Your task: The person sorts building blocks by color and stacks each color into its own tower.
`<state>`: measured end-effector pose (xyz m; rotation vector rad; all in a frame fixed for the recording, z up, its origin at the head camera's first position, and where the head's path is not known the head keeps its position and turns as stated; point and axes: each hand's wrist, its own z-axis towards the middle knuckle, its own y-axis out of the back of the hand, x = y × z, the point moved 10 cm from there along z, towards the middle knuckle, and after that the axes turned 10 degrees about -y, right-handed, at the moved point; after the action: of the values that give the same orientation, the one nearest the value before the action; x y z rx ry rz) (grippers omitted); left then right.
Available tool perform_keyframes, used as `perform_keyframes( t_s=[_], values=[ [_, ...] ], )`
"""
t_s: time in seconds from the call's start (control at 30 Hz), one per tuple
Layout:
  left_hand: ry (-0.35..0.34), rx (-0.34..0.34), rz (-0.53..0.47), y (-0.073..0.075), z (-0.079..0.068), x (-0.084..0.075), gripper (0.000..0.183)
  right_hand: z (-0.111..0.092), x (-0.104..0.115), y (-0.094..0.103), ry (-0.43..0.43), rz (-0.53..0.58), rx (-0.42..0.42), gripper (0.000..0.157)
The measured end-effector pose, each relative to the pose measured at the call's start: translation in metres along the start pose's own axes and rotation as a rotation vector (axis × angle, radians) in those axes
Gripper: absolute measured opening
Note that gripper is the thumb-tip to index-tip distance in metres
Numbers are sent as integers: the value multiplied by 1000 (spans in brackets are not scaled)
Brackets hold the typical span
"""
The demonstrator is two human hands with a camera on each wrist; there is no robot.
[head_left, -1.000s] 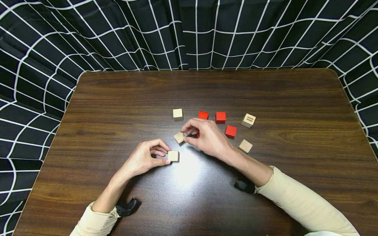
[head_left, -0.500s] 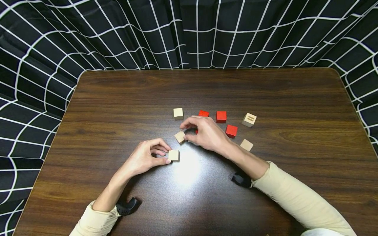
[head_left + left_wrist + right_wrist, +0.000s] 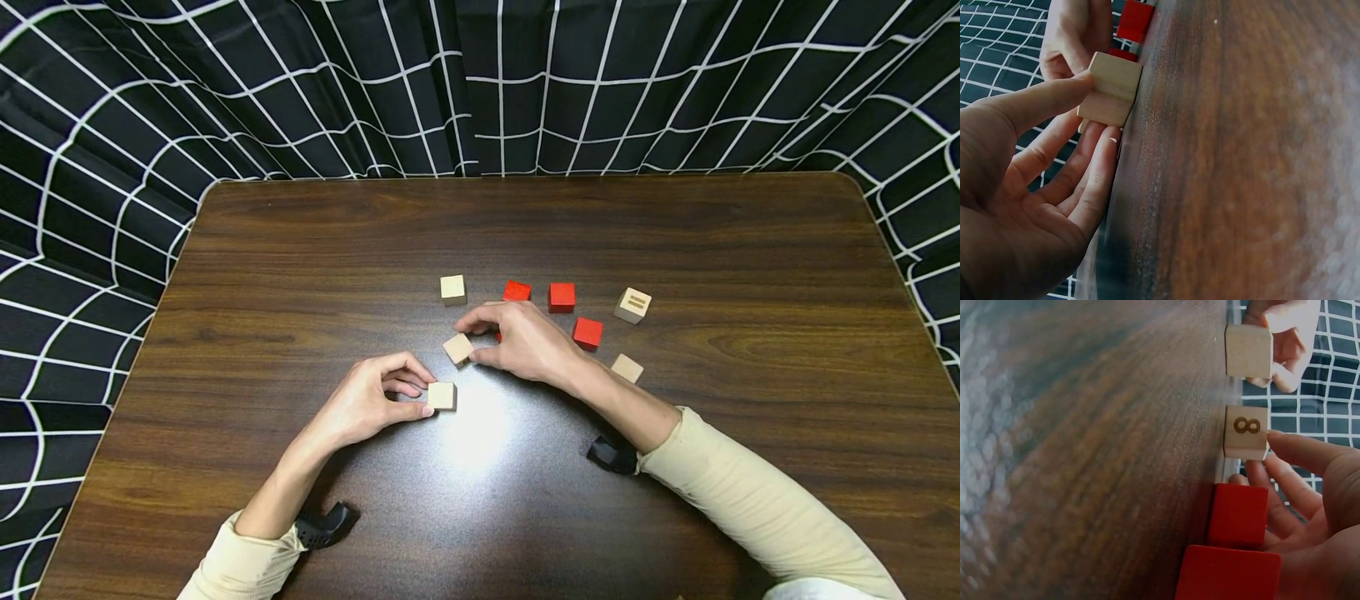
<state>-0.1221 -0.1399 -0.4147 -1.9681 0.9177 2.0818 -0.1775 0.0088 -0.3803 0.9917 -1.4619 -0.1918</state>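
My left hand point(image 3: 369, 402) holds a plain wooden cube point(image 3: 442, 397) at its left side, thumb at the near edge and fingers at the far one. In the left wrist view that cube point(image 3: 1110, 87) sits low at the tabletop between thumb and fingertips. Up and to the right of it, a second wooden cube point(image 3: 458, 350) stands turned at an angle. My right hand point(image 3: 525, 340) has its thumb and fingers around this cube's right side. The right wrist view shows a dark 8 on the cube point(image 3: 1246, 431), with the thumb tip against its edge.
Red cubes point(image 3: 561, 297) lie beyond and right of my right hand; one is mostly hidden under it. A wooden cube point(image 3: 453, 290) stands farther back. Another wooden cube point(image 3: 633, 305) bears two dark bars. My right forearm partly covers a wooden cube point(image 3: 627, 367). Gridded black cloth point(image 3: 480, 92) surrounds the table.
My right index finger lifted slightly away from the angled cube and came back down, and the right forearm shifted a little left. The left hand and its cube have stayed in place.
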Motion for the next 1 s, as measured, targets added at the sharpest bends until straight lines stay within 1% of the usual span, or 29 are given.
perform_keyframes(
  t_s=[0.2,0.5,1.0],
  values=[
    [-5,-2,-3,0,-1,-1,30,2,-1,-2,2,-10,-1,33],
    [-2,-5,-13,0,0,0,30,1,-2,-2,7,-28,-1,36],
    [2,-1,-6,0,0,0,30,4,-2,-3,33,-4,-31,30]
  ],
)
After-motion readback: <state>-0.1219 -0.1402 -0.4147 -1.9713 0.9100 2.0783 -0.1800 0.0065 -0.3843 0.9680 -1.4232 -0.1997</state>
